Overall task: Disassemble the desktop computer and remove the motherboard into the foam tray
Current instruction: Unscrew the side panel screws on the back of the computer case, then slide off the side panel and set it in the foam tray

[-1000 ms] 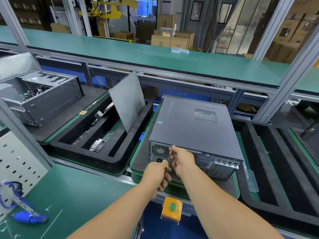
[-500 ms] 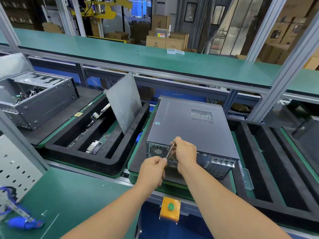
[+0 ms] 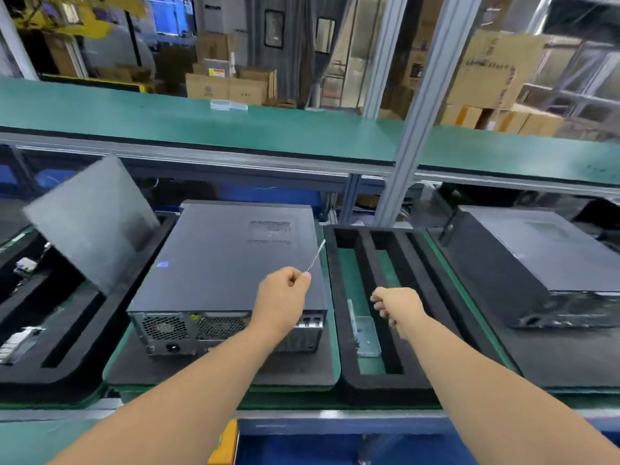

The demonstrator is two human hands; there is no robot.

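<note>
At the far left a black foam tray holds circuit boards in its slots, blurred here, and a grey metal side panel leans tilted out of it. Just right of it the desktop computer lies on its side on a dark foam pad, cover still on, its rear fans and ports facing near. The left hand hangs over the case's near right corner, fingers curled round a screwdriver whose thin shaft points up and to the right. The right hand hovers over the next foam tray, fingers curled; whether it pinches anything I cannot tell. A small clear plastic box lies in that tray's left slot. At the far right a second computer case lies on another dark pad.
</note>
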